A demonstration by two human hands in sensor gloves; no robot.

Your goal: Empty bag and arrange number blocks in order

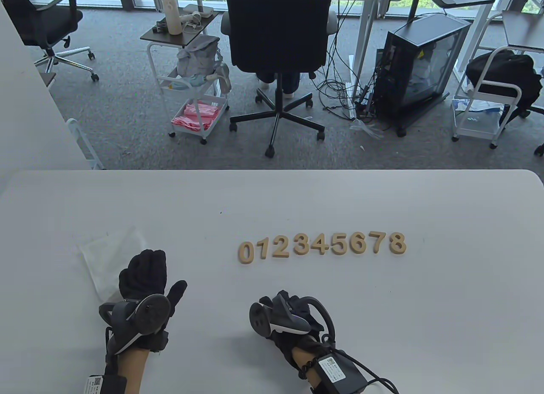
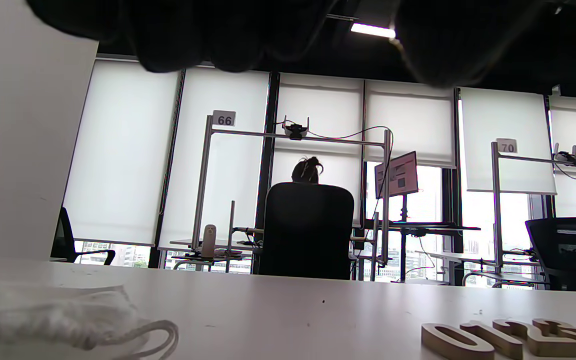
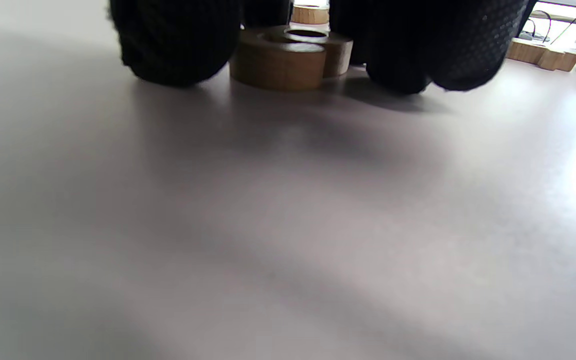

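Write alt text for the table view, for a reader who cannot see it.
Wooden number blocks lie in a row on a white table, reading 0 to 8. The gloved left hand rests on a white bag to the row's left; the right hand is below it, fingers hidden.

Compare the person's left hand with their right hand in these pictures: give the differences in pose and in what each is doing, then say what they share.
The left hand lies flat with its fingers on the white bag; the right hand curls down around a wooden block on the table. The left hand is far from the number row; the right hand is just below it. Both wear black gloves with a tracker on the back.
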